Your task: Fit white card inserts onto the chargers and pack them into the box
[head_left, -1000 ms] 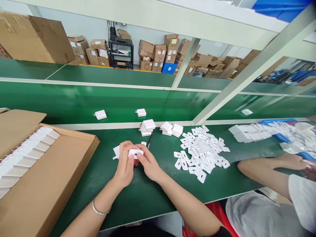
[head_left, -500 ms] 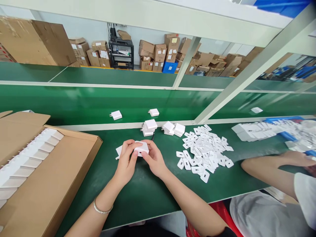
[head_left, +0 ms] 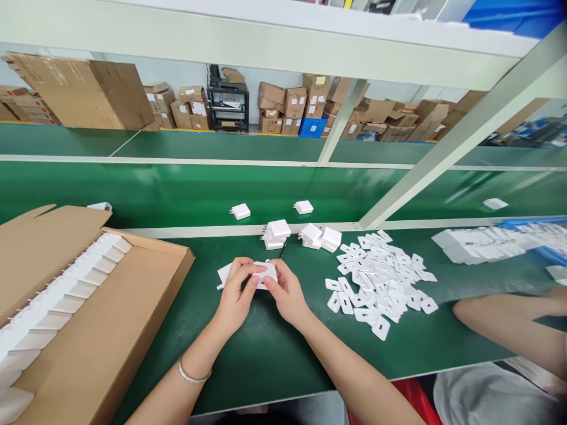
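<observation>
My left hand (head_left: 237,293) and my right hand (head_left: 287,293) both pinch one white charger plug (head_left: 267,273) just above the green table (head_left: 266,348). Fingertips of both hands press on its faces. Another white plug (head_left: 223,275) lies flat on the table just left of my left hand. A black pen (head_left: 282,251) lies behind my hands. To the right spreads a pile of small white die-cut labels (head_left: 383,277). A few white plugs (head_left: 277,232) are stacked behind the hands, with more plugs (head_left: 321,237) beside them.
An open cardboard box (head_left: 110,330) at the left holds a row of white plugs (head_left: 62,298). Two plugs (head_left: 240,211) lie on the green conveyor belt (head_left: 177,189) behind. A co-worker's arm (head_left: 509,321) rests at the right near more white plugs (head_left: 478,245). Cartons are stacked in the background.
My hands have turned the plug between them and kept it close to the table. The plugs on the belt have drifted to the right. The co-worker's hand has moved right, out of view.
</observation>
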